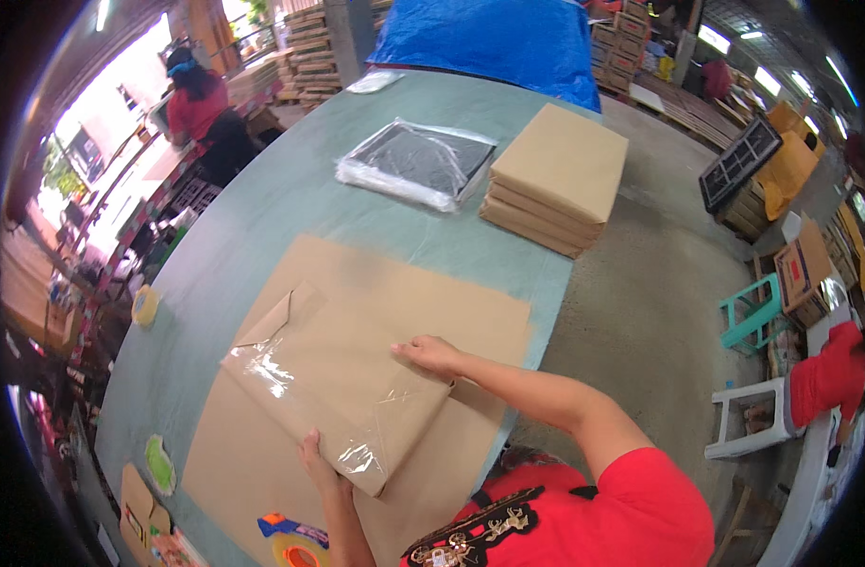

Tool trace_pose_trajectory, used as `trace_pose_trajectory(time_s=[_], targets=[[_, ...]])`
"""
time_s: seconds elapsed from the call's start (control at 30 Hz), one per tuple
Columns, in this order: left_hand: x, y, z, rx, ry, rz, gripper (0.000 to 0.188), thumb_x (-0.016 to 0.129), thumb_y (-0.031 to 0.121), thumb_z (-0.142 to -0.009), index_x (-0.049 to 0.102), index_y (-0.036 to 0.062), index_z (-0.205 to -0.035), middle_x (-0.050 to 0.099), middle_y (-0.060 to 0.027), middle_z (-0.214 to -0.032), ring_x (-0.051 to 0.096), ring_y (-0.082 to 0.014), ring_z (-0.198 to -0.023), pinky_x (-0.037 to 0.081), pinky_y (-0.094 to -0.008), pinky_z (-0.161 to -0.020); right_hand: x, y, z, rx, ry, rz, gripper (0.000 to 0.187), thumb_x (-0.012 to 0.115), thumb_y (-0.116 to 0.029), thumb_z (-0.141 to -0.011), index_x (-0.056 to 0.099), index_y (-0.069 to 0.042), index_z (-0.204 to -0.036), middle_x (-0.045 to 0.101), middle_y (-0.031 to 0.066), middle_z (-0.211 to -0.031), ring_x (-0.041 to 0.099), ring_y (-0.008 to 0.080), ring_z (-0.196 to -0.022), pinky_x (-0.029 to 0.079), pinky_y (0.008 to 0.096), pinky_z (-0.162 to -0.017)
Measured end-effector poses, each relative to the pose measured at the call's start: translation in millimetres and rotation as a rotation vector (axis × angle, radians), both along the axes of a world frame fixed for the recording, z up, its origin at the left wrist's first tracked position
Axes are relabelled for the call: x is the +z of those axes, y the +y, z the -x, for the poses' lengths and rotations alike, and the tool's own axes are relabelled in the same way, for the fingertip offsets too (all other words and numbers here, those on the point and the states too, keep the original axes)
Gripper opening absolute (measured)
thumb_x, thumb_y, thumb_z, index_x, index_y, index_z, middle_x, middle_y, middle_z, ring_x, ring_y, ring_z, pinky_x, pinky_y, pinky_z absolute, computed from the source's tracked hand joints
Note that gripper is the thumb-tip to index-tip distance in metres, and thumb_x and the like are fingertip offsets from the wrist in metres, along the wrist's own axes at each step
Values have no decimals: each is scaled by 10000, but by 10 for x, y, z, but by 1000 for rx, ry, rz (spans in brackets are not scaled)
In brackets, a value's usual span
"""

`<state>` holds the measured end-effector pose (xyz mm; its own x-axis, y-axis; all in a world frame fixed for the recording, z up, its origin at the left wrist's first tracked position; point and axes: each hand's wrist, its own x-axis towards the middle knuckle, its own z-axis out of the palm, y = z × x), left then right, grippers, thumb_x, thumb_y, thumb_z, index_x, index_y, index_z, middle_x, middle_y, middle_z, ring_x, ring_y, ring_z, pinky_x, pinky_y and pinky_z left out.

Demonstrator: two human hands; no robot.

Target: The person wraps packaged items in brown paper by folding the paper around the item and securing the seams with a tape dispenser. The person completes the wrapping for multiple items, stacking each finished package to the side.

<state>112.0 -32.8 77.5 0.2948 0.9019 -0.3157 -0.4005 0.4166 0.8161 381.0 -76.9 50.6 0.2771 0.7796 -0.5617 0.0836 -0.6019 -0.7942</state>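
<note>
A flat package wrapped in brown paper (357, 378) lies at a slant on a larger brown paper sheet (243, 454). Shiny clear tape shows on its left end and near corner. My right hand (429, 356) grips the package's right side, thumb on top and the other fingers partly hidden at the edge. At the near left edge, my left hand (321, 465) holds the package too, its fingers partly out of sight. Close to my left forearm lies a blue and orange tape dispenser (295, 541).
Toward the far side of the green table (224, 227) are a dark framed panel in clear plastic (418, 161) and a stack of paper-wrapped packages (555, 170). A tape roll (145, 306) sits at the left edge. Stools (752, 312) stand right; another person (201, 104) is at far left.
</note>
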Motion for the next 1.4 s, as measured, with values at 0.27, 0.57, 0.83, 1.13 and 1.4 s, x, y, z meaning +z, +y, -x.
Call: trace_pose_trajectory(time_s=[0.27, 0.57, 0.83, 1.13, 1.4], targets=[[447, -517, -1132, -508, 152, -622, 535, 503, 244, -863, 295, -9, -1287, 405, -110, -1213, 418, -218, -1103, 325, -335, -935, 1883, 487, 44, 468, -503, -324, 733, 553, -480, -724, 391, 55, -1198, 499, 254, -1124, 494, 361, -1035, 405, 366, -858], [-514, -211, -2137, 2, 133, -302, 635, 419, 314, -915, 90, 31, -1378, 206, -161, -1386, 252, -255, -1256, 208, -362, -1029, 1696, -69, -1119, 226, -431, -746, 598, 665, -256, -606, 493, 69, -1078, 564, 240, -1001, 543, 328, -958, 418, 354, -834], [1007, 380, -4091, -226, 275, -1104, 539, 472, 248, -884, 276, 19, -1331, 302, -177, -1361, 292, -282, -1252, 224, -341, -1028, 2451, -1131, -2782, -605, -232, -847, 773, 750, -287, -644, 382, 83, -1214, 490, 214, -1136, 535, 213, -986, 472, 304, -761], [1047, 244, -5678, -734, 1003, -1383, 641, 468, 438, -843, 294, 48, -1321, 255, -274, -1335, 304, -384, -1226, 268, -410, -1009, 991, -1651, -4463, -872, -443, -372, 826, 559, -455, -782, 182, 9, -1353, 263, 218, -1337, 312, 311, -1230, 309, 403, -973], [60, 1300, -5072, -71, 747, -215, 594, 580, 382, -789, 453, -78, -1143, 477, -256, -1167, 412, -348, -1154, 311, -402, -975, 915, -1714, -4472, -832, -211, -554, 742, 514, -377, -826, 143, -39, -1373, 210, 183, -1363, 307, 305, -1232, 302, 408, -977]])
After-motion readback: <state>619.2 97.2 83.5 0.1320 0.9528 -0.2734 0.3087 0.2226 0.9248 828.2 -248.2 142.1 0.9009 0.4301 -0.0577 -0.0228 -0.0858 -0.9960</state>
